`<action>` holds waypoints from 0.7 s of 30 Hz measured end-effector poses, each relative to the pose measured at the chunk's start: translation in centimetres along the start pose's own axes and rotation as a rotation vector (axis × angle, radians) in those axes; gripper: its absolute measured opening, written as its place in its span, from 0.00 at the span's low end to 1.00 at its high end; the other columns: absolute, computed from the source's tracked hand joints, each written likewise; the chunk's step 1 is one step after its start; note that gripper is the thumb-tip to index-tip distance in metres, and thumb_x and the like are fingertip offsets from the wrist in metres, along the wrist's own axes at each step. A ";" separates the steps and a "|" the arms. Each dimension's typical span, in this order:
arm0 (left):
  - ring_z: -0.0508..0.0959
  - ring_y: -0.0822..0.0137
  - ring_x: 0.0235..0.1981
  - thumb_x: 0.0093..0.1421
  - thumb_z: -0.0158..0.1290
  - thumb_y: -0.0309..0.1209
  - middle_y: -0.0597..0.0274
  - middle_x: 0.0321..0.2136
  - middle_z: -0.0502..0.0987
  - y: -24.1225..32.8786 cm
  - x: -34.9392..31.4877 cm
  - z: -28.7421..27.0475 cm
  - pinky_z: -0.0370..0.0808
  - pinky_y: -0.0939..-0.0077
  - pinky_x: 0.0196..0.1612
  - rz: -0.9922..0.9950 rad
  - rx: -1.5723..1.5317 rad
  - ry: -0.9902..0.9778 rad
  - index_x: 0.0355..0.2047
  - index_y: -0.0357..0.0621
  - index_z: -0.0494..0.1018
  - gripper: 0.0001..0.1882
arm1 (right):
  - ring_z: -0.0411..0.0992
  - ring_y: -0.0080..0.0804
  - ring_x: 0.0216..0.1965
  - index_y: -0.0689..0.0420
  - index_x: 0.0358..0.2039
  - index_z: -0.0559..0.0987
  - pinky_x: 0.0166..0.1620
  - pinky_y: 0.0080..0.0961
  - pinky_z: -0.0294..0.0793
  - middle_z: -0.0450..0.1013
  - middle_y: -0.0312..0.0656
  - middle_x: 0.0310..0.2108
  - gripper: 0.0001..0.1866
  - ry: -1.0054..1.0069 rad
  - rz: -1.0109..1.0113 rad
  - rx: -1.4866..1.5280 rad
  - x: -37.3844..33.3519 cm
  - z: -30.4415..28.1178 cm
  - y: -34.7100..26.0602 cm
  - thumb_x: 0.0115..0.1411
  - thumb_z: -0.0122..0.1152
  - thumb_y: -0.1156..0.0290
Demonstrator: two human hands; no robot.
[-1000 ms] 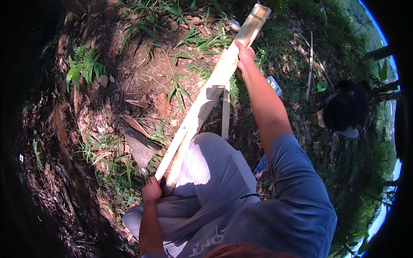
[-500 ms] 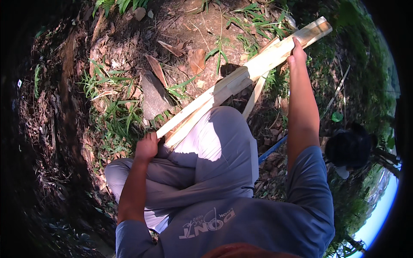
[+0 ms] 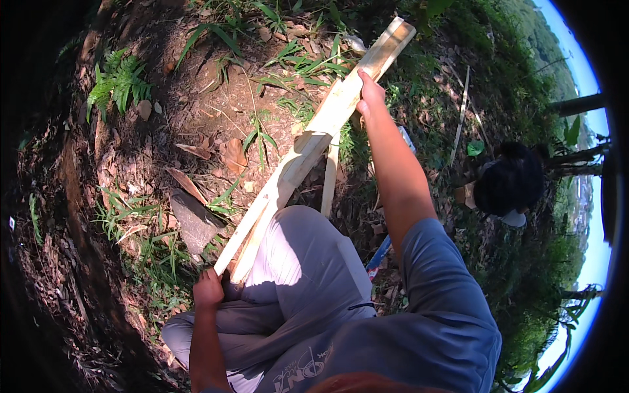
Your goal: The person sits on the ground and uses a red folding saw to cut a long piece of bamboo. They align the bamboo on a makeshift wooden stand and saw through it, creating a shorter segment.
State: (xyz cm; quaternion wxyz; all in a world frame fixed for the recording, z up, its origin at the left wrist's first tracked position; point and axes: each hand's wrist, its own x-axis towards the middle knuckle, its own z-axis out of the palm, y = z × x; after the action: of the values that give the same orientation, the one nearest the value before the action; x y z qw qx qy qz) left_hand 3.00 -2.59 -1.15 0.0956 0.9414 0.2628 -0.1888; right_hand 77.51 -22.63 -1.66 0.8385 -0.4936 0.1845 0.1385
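Several long, pale wooden strips (image 3: 321, 128) lie together in a bundle, slanting from near my folded legs up to the far right. My left hand (image 3: 208, 288) is closed around the near end of one strip, beside my knee. Farther up, near the far end, my right hand (image 3: 371, 97) grips the bundle from its right side, thumb on top. The near ends of two strips spread slightly apart. The bundle passes over or against my raised knee (image 3: 298, 226), partly in bright sun. Another narrow wooden strip (image 3: 331, 177) stands out below the bundle.
A flat grey stone (image 3: 193, 223) lies on the leaf-strewn ground left of the bundle. Grass tufts and a fern (image 3: 120, 85) grow around. A blue object (image 3: 379, 254) is partly hidden by my right arm. At right is a dark rounded shape (image 3: 511, 180) I cannot make out.
The whole view has turned, so the ground and bundle appear farther left and the bundle looks steeper. Both hands keep their hold on the wooden strips.
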 end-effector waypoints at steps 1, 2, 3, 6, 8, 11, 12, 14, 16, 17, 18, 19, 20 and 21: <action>0.84 0.43 0.43 0.72 0.55 0.38 0.46 0.41 0.80 0.1 -0.2 0.0 0.84 0.47 0.39 -0.010 -0.002 -0.002 0.47 0.40 0.69 0.14 | 0.84 0.52 0.44 0.74 0.57 0.77 0.49 0.53 0.86 0.82 0.55 0.49 0.26 -0.034 0.028 0.026 0.3 0.1 0.1 0.64 0.75 0.74; 0.84 0.42 0.43 0.72 0.55 0.38 0.46 0.41 0.80 0.1 -0.3 0.0 0.84 0.47 0.39 -0.020 -0.006 -0.003 0.47 0.40 0.69 0.14 | 0.85 0.52 0.41 0.68 0.55 0.77 0.49 0.60 0.86 0.83 0.54 0.43 0.19 -0.057 0.013 -0.020 0.5 0.4 0.2 0.70 0.69 0.69; 0.84 0.42 0.44 0.72 0.55 0.38 0.45 0.42 0.80 0.2 -0.1 -0.1 0.84 0.46 0.39 -0.038 0.011 -0.029 0.46 0.40 0.69 0.14 | 0.85 0.52 0.41 0.67 0.55 0.77 0.48 0.60 0.86 0.83 0.54 0.43 0.19 -0.075 0.001 0.004 0.1 0.4 0.0 0.70 0.69 0.70; 0.84 0.42 0.44 0.72 0.55 0.39 0.45 0.42 0.80 0.3 -0.6 -0.3 0.84 0.46 0.39 -0.019 0.021 -0.011 0.47 0.40 0.69 0.15 | 0.85 0.52 0.40 0.66 0.55 0.77 0.48 0.58 0.87 0.83 0.53 0.43 0.18 -0.086 -0.008 0.014 -1.5 0.3 0.1 0.70 0.69 0.72; 0.84 0.42 0.44 0.72 0.55 0.39 0.45 0.41 0.80 0.3 -0.9 -0.5 0.84 0.46 0.40 -0.019 0.017 -0.012 0.46 0.40 0.69 0.15 | 0.85 0.52 0.40 0.66 0.55 0.77 0.48 0.56 0.87 0.83 0.53 0.44 0.18 -0.067 -0.025 0.016 -1.9 0.3 0.4 0.69 0.70 0.73; 0.84 0.43 0.43 0.72 0.56 0.38 0.45 0.41 0.80 0.4 0.2 -0.6 0.84 0.47 0.39 -0.003 0.013 0.017 0.45 0.40 0.69 0.14 | 0.85 0.52 0.41 0.67 0.54 0.78 0.48 0.55 0.87 0.84 0.53 0.44 0.18 -0.011 -0.074 0.012 -0.1 0.1 0.1 0.68 0.72 0.74; 0.84 0.44 0.41 0.71 0.57 0.37 0.46 0.40 0.81 0.4 -0.6 -0.4 0.84 0.49 0.38 -0.014 0.006 0.013 0.45 0.40 0.70 0.14 | 0.84 0.50 0.41 0.70 0.54 0.78 0.47 0.52 0.86 0.82 0.54 0.46 0.20 -0.024 -0.044 -0.006 -1.8 1.6 0.5 0.65 0.73 0.75; 0.84 0.45 0.41 0.72 0.56 0.38 0.48 0.38 0.80 0.2 -0.4 -0.6 0.84 0.51 0.36 0.003 0.010 0.029 0.45 0.41 0.70 0.14 | 0.83 0.52 0.46 0.72 0.53 0.78 0.49 0.54 0.86 0.82 0.55 0.48 0.21 -0.032 -0.034 0.002 -0.7 0.5 0.3 0.65 0.74 0.75; 0.84 0.46 0.41 0.72 0.56 0.39 0.49 0.39 0.81 0.1 -0.2 -0.7 0.83 0.52 0.37 -0.002 0.007 0.019 0.46 0.42 0.70 0.14 | 0.84 0.53 0.46 0.72 0.57 0.74 0.51 0.56 0.86 0.81 0.56 0.49 0.24 -0.044 -0.037 -0.028 0.1 -0.2 0.3 0.65 0.73 0.75; 0.84 0.47 0.40 0.73 0.55 0.40 0.49 0.39 0.81 0.1 -0.7 -0.5 0.83 0.52 0.38 -0.026 0.015 -0.011 0.45 0.42 0.70 0.14 | 0.84 0.54 0.45 0.72 0.58 0.73 0.52 0.58 0.86 0.81 0.57 0.50 0.25 -0.068 -0.015 -0.040 -0.6 0.2 0.6 0.66 0.73 0.75; 0.84 0.49 0.41 0.73 0.56 0.41 0.51 0.39 0.81 0.4 -0.4 -1.0 0.83 0.52 0.38 -0.035 0.024 -0.023 0.45 0.42 0.70 0.15 | 0.85 0.54 0.45 0.71 0.57 0.73 0.52 0.59 0.86 0.82 0.56 0.49 0.23 -0.072 -0.017 -0.031 0.0 -0.3 0.3 0.67 0.72 0.75; 0.84 0.49 0.41 0.72 0.56 0.41 0.52 0.39 0.81 0.4 -0.4 -1.0 0.83 0.52 0.38 -0.027 0.038 -0.008 0.45 0.43 0.70 0.15 | 0.85 0.53 0.45 0.71 0.57 0.74 0.53 0.59 0.86 0.82 0.56 0.49 0.23 -0.072 -0.020 -0.051 -0.1 0.0 0.2 0.68 0.71 0.75; 0.85 0.50 0.42 0.72 0.56 0.42 0.53 0.39 0.81 0.3 -0.5 -0.9 0.84 0.53 0.38 -0.010 0.052 0.006 0.45 0.43 0.70 0.15 | 0.85 0.53 0.46 0.71 0.57 0.76 0.54 0.60 0.85 0.82 0.55 0.51 0.22 -0.062 0.010 -0.068 -0.3 -0.1 0.1 0.68 0.71 0.74; 0.85 0.51 0.42 0.72 0.56 0.42 0.53 0.39 0.81 0.4 -0.5 -0.7 0.84 0.53 0.38 -0.012 0.046 0.013 0.45 0.43 0.70 0.15 | 0.85 0.53 0.46 0.71 0.58 0.76 0.54 0.60 0.85 0.82 0.55 0.51 0.22 -0.050 0.017 -0.073 -0.6 -0.1 -0.2 0.68 0.71 0.74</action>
State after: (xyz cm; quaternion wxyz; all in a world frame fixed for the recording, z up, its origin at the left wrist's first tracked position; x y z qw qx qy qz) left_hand 3.03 -2.90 -0.25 0.0711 0.9429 0.2646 -0.1893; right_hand 77.07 -22.83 -1.29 0.8232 -0.5187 0.1623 0.1644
